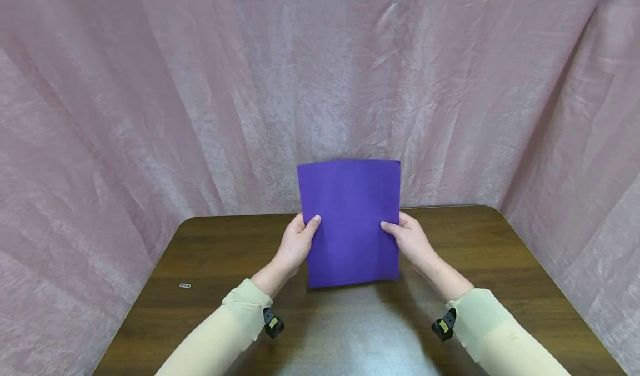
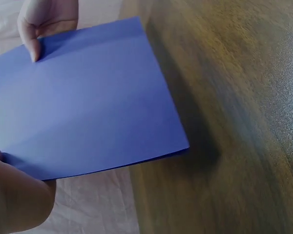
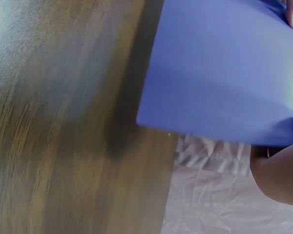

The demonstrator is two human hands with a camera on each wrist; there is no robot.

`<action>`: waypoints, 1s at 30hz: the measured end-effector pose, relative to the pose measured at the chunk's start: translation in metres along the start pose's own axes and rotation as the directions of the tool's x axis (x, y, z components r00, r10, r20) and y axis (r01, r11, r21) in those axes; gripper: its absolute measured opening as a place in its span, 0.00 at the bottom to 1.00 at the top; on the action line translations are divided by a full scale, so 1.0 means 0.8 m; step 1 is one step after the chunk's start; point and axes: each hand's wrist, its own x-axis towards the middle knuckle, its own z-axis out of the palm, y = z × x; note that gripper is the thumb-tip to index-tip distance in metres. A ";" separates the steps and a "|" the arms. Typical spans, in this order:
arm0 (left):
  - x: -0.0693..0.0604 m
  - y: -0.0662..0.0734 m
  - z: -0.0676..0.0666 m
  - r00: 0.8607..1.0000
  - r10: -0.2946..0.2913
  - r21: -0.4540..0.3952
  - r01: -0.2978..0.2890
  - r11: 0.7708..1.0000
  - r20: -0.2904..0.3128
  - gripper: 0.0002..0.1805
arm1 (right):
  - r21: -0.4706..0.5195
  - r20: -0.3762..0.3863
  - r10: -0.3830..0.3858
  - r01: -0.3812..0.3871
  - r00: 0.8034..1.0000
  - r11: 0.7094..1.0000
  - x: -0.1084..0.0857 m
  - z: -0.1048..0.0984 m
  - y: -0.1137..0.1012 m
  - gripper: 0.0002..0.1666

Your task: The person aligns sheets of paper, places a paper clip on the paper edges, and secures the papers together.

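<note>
A purple sheet (image 1: 352,226), perhaps more than one layer, is held up above the table by both hands. The left hand (image 1: 296,241) pinches its left edge, thumb on the near face and fingers behind. On the opposite edge the right hand (image 1: 413,239) pinches in the same way. The left wrist view shows the sheet (image 2: 93,97) slightly bent, its lower corner over the wood, with the left hand (image 2: 19,195) at the bottom left. In the right wrist view, the right hand (image 3: 281,173) grips the sheet (image 3: 215,73). Most fingers are hidden behind it.
A small paper clip-like item (image 1: 185,286) lies on the left part of the brown wooden table (image 1: 480,254). Pink curtains (image 1: 320,76) hang behind the table and on both sides. Each wrist wears a black strap device.
</note>
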 end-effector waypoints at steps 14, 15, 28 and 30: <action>-0.012 -0.001 -0.018 0.984 -0.167 0.020 0.167 0.986 0.056 0.17 | 0.033 0.084 0.113 -0.116 0.990 0.993 -0.018 0.001 0.012 0.18; -0.013 -0.002 -0.018 0.983 -0.174 0.009 0.173 0.985 0.059 0.17 | 0.040 0.090 0.120 -0.124 0.989 0.992 -0.019 0.002 0.014 0.18; -0.019 -0.033 -0.024 0.952 -0.277 -0.109 0.291 0.950 0.130 0.17 | 0.070 0.158 0.176 -0.189 0.972 0.980 -0.023 0.000 0.039 0.23; -0.019 -0.040 -0.025 0.946 -0.290 -0.127 0.308 0.943 0.147 0.17 | 0.074 0.179 0.185 -0.201 0.966 0.977 -0.023 -0.002 0.045 0.23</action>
